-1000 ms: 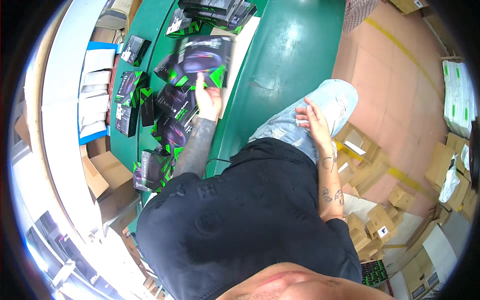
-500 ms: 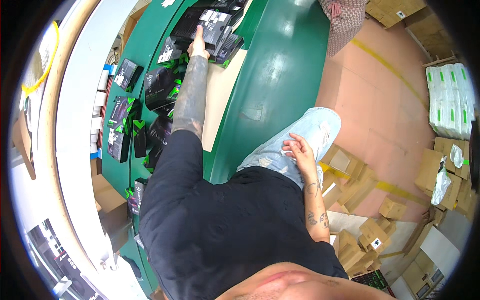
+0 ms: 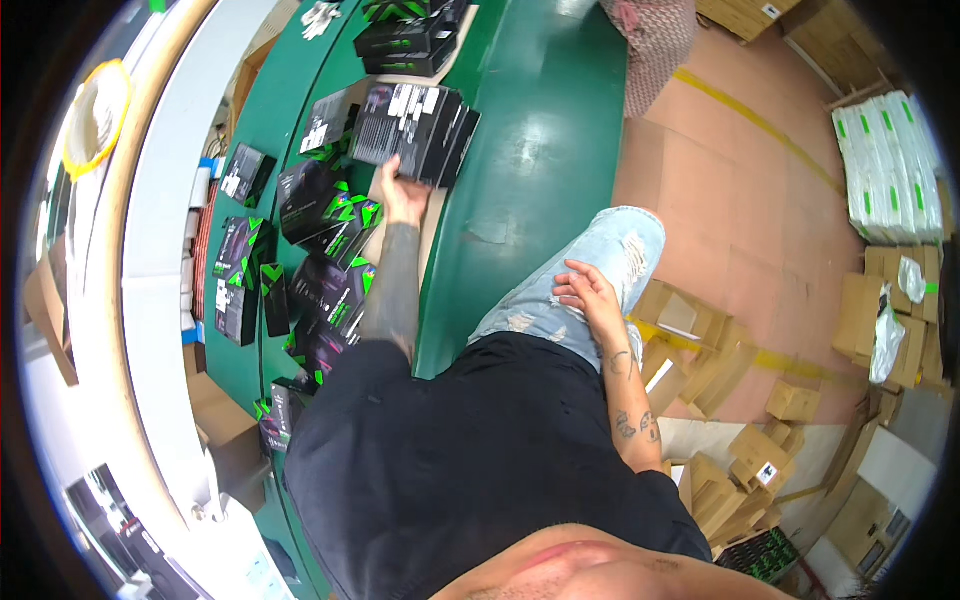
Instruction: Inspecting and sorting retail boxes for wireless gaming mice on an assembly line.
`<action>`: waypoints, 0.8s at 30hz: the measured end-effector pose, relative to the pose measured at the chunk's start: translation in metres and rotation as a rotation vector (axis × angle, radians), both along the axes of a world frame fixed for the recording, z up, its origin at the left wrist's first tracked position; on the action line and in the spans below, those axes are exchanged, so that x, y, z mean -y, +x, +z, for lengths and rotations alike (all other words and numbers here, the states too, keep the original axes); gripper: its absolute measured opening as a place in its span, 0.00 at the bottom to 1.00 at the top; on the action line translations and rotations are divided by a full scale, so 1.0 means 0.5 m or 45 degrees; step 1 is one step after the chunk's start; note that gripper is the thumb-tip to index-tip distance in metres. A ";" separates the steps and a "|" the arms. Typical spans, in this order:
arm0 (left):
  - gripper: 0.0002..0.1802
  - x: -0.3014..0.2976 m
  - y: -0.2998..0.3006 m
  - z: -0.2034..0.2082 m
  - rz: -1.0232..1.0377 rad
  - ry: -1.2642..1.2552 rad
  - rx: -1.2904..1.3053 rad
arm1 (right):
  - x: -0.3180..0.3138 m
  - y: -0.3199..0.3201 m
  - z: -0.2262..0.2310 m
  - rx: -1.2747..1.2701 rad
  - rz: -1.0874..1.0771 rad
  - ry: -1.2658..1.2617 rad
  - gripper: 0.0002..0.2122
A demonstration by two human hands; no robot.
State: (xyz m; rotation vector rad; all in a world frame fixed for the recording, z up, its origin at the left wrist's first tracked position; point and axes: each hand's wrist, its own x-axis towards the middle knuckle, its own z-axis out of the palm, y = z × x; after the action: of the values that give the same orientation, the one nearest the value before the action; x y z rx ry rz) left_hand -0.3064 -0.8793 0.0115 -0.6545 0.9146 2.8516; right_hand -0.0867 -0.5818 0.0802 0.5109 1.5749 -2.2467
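My left hand [image 3: 402, 195] grips the near edge of a black product box [image 3: 400, 122] with white labels on its top face. More black boxes sit tight against its right side, tilted like a small stack; how many the hand bears I cannot tell. Its thumb lies on the top face and the other fingers are partly hidden underneath. Beneath is a strip of tan cardboard [image 3: 432, 235] on the green table [image 3: 510, 130]. My right hand [image 3: 592, 297] hangs above my jeans, its fingers loosely bent and apart, with nothing in them.
Several black and green boxes [image 3: 330, 290] lie along the table's left side, and another stack [image 3: 405, 45] stands at the far end. A white glove [image 3: 320, 18] lies at the far left. Brown cartons [image 3: 690, 350] fill the floor at right, near wrapped white bundles [image 3: 890, 170].
My left hand has drawn back toward me, bringing the labelled box and those against it nearer and apart from the far stack. My right hand has barely moved.
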 end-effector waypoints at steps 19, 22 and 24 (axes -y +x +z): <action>0.25 -0.204 0.190 0.238 -0.720 -0.684 -1.009 | -0.063 -0.015 -0.078 -0.536 -0.160 -0.805 0.38; 0.37 -0.274 0.219 0.163 -0.534 -0.512 -0.464 | -0.054 -0.011 0.005 -0.460 -0.254 -0.498 0.41; 0.41 -0.274 0.246 0.172 -0.931 -0.243 -0.391 | -0.092 0.016 -0.019 -0.491 -0.216 -0.395 0.41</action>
State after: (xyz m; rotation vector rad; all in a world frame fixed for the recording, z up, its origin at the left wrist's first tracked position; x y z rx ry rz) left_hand -0.1833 -0.7424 0.0975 0.1206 1.1714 2.2393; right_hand -0.0787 -0.5357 0.0706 0.1328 1.3410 -2.7848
